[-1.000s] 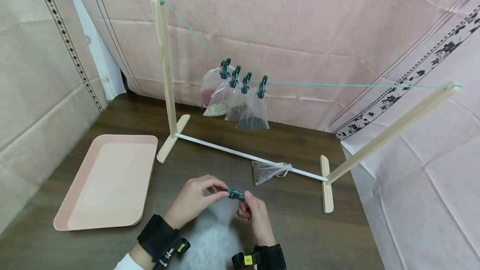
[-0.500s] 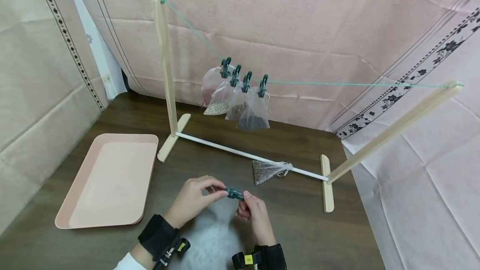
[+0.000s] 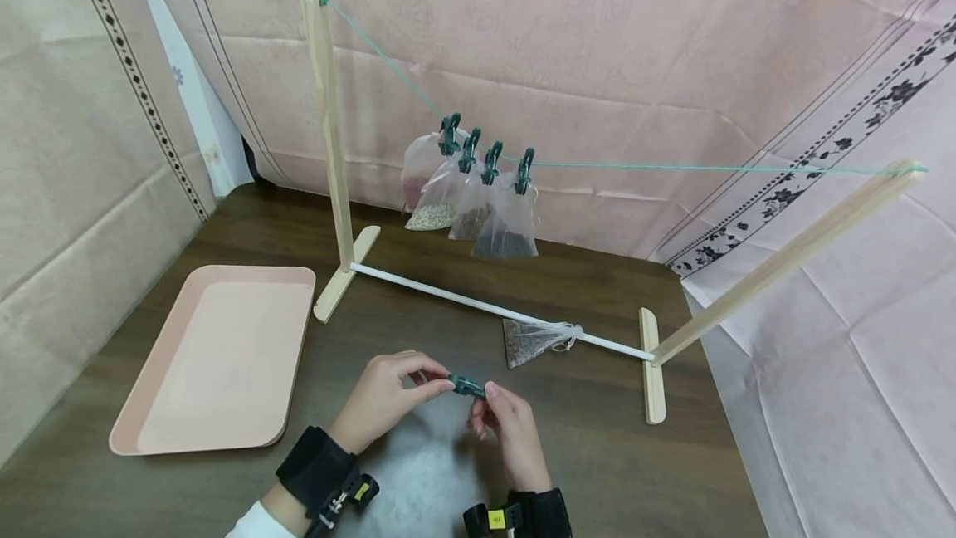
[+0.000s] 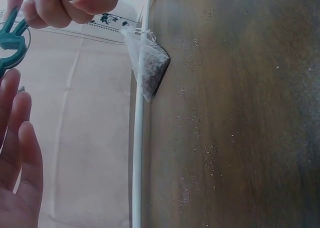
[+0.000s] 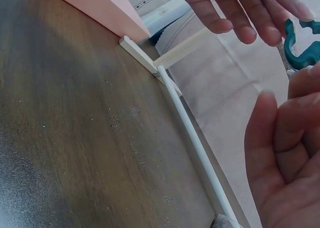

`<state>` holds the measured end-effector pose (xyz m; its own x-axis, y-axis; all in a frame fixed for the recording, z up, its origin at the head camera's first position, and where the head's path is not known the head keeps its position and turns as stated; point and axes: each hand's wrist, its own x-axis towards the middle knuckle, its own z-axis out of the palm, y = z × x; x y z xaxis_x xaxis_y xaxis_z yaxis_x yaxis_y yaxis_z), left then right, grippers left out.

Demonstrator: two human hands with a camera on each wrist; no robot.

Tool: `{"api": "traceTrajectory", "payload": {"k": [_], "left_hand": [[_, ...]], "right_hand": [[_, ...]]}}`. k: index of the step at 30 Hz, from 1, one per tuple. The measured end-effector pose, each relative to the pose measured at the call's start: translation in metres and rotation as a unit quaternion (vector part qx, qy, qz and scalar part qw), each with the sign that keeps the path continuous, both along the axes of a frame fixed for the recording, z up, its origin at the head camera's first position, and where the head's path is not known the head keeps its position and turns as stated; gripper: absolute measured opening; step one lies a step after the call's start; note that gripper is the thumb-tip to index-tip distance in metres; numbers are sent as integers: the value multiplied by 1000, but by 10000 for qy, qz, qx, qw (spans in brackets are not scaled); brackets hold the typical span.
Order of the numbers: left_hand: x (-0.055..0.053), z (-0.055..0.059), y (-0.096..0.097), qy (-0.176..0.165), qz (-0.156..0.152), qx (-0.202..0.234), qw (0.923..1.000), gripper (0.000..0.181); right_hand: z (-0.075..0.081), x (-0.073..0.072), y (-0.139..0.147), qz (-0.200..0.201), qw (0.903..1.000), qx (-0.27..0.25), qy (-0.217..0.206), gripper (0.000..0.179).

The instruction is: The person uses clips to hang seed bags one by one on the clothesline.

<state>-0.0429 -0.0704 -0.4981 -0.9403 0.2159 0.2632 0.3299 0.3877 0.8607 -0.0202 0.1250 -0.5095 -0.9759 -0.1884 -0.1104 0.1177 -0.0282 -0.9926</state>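
Observation:
In the head view, a dark green clothes peg (image 3: 466, 386) is held up between both hands over the table. My left hand (image 3: 396, 393) pinches one end of it between thumb and fingertips. From the other side, my right hand (image 3: 511, 430) pinches the opposite end, its lower fingers loosely curled beneath. The left wrist view shows the peg's two handles (image 4: 15, 23) pointing toward the right hand's fingers. Beyond the hands, a small sheer drawstring pouch (image 3: 529, 343) of dark grains lies by the white bar (image 3: 441, 293).
Several filled sheer pouches (image 3: 504, 227) hang from a green cord (image 3: 635, 165) on matching pegs (image 3: 525, 171). Wooden posts (image 3: 329, 123) hold the cord at either end. A pink tray (image 3: 217, 364) sits at left. Fine crumbs (image 4: 210, 158) are scattered on the table (image 3: 597, 455).
Both hands and the peg stay in nearly the same place. The lower fingers of my right hand have loosened slightly.

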Motion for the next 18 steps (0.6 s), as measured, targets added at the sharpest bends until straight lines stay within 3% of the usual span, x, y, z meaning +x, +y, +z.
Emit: {"api": "traceTrajectory", "payload": {"k": [9, 18], "left_hand": [[-1, -6, 0, 71, 96, -146, 9998, 11], [-1, -8, -3, 253, 184, -236, 9992, 16]], "right_hand": [[-3, 0, -2, -141, 9998, -143, -88, 45], [-7, 2, -5, -4, 9997, -99, 233, 42]]}}
